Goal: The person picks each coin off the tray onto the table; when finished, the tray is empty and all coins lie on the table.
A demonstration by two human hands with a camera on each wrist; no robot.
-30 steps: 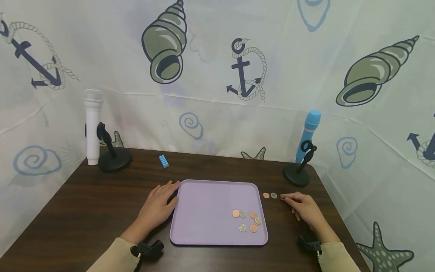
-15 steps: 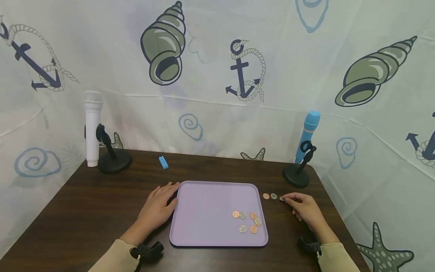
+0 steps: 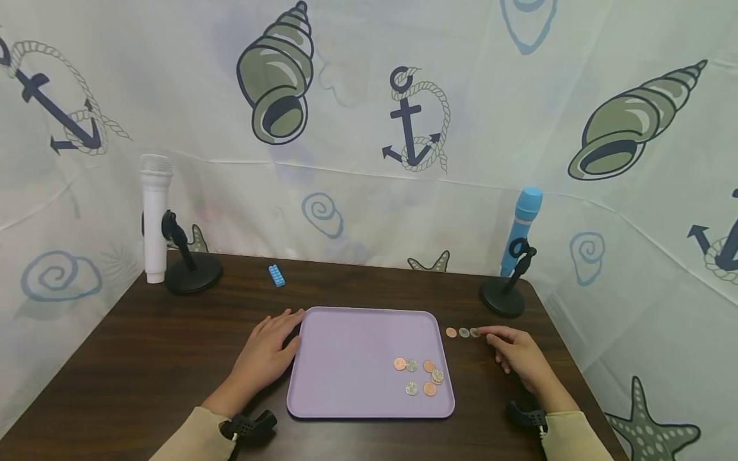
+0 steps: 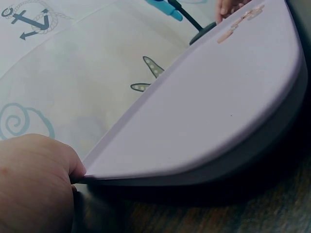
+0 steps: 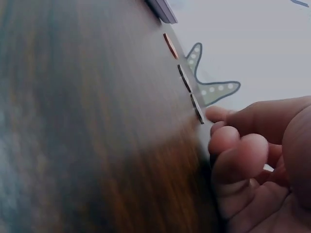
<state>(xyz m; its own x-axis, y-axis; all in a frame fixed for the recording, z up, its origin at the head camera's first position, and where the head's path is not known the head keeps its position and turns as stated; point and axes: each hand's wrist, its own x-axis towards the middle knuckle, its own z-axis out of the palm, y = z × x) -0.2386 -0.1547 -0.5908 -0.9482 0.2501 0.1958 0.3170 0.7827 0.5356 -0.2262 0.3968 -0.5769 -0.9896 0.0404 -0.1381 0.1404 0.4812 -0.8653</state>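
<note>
A lilac tray lies on the dark wooden table, with several copper and silver coins toward its right side. My left hand rests at the tray's left edge, fingers relaxed and fingertips touching the upper left corner. To the right of the tray, a copper coin, a silver coin and another silver coin lie in a row. The index fingertip of my right hand touches the rightmost coin; the thumb is apart from it. In the right wrist view, that silver coin lies flat.
A white microphone on a black stand is at the back left. A blue microphone on another black stand is at the back right. A small blue brick lies behind the tray. A printed cloth hangs behind the table.
The right hand has let go of its silver coin and slid it slightly left, against or close to the middle coin. The thumb has moved off the coin. The left hand has stayed put.
</note>
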